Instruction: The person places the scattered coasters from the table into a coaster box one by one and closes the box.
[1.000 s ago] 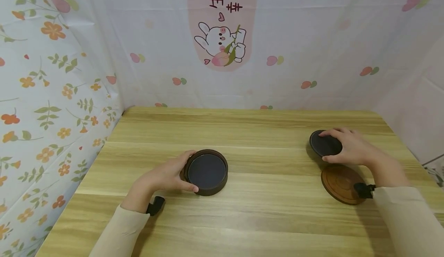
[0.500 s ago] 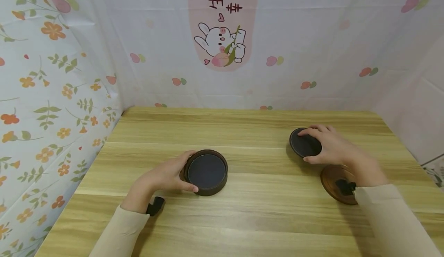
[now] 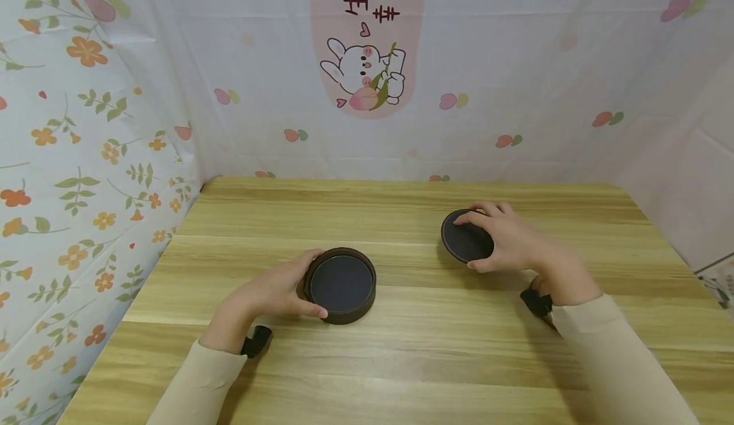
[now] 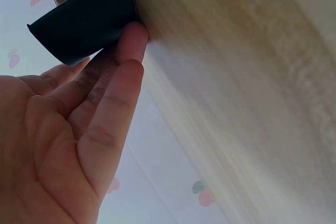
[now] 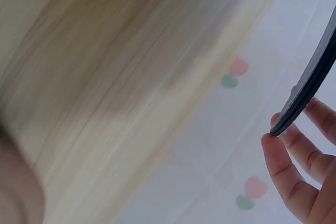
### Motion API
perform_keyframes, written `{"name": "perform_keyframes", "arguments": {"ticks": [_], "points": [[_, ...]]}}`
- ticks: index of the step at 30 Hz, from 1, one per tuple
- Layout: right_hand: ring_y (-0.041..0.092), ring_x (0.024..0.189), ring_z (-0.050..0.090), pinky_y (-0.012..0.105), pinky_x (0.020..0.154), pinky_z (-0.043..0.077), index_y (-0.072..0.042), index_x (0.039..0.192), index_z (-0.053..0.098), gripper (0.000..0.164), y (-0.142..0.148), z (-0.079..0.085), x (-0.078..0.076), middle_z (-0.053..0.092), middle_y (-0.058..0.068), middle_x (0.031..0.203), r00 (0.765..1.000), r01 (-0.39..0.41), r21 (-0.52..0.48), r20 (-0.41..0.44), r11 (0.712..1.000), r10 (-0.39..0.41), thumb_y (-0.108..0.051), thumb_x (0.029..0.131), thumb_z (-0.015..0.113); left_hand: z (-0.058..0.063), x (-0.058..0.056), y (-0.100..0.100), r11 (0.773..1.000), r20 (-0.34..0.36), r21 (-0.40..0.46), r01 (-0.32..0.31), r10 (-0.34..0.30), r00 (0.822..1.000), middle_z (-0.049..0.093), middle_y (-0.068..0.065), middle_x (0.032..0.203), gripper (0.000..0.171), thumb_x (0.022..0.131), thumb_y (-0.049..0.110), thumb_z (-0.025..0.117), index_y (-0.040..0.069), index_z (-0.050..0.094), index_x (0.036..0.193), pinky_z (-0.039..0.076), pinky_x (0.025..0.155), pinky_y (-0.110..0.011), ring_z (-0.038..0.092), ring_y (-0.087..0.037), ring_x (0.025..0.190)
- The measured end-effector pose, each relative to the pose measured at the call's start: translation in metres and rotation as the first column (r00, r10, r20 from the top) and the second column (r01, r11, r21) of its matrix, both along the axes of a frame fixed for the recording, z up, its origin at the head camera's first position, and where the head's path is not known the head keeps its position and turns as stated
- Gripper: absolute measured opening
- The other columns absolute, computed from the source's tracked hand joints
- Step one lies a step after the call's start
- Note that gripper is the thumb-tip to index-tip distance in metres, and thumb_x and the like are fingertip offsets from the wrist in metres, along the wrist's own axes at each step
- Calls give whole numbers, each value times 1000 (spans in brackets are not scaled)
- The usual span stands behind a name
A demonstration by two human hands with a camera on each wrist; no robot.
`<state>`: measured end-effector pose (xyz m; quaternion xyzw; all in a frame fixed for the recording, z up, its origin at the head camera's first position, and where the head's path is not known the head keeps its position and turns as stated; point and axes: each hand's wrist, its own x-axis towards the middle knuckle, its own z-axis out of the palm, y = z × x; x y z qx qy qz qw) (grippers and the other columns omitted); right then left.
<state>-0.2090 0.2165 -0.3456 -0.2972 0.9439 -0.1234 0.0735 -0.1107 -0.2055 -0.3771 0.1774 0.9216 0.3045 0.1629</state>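
My left hand grips the left side of a round, dark coaster holder, thumb at the near side and fingers at the far side. A black disc lies inside its rim. The left wrist view shows the holder's dark wall with stacked edges beside it, and the fingertips touching the wall. To the right, my right hand pinches a thin black round coaster, raised above the table and tilted. Its thin edge appears between thumb and fingers in the right wrist view.
A brown round disc lies on the wooden table, mostly hidden beneath the right wrist. Black wrist cameras sit under both wrists. Patterned white cloth hangs behind and at both sides of the table.
My right hand has carried the black coaster leftward across the table, away from the brown disc, which its wrist now mostly covers. The left hand and the holder have stayed put.
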Motion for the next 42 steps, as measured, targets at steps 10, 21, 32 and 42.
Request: {"name": "perform_keyframes", "arguments": {"ticks": [10,21,32,42], "points": [[40,135,33,56,92,48,-30,138,53,71,-42,-6,3,35,13,154,997,-74,-59,24,996,75,-38,74,82,-1,0,0,1000,6,-4,-6,6,1000,46,-13,151,110,72,48,87,11,27,156,41,109,-54,49,-33,135],[35,132,39,51,92,50,-31,136,55,70,-91,-6,12,37,11,154,983,-182,-72,10,981,183,-41,72,83,-3,1,0,1000,-2,-12,-18,18,1000,46,-13,151,112,71,49,87,9,27,156,41,110,-54,50,-33,135],[27,127,40,46,95,49,-32,136,54,70,-132,-10,22,36,8,153,961,-272,-80,17,959,274,-41,73,82,-2,-1,0,1000,-1,4,-12,12,1000,48,-12,150,109,71,49,87,10,28,155,42,108,-51,52,-31,132],[25,127,39,43,96,49,-30,138,54,71,-162,-10,30,35,8,154,929,-365,-118,16,923,369,-42,73,82,-3,-2,0,999,19,40,1,-2,1000,47,-11,150,109,72,50,86,11,27,155,44,107,-49,53,-28,130]]}}
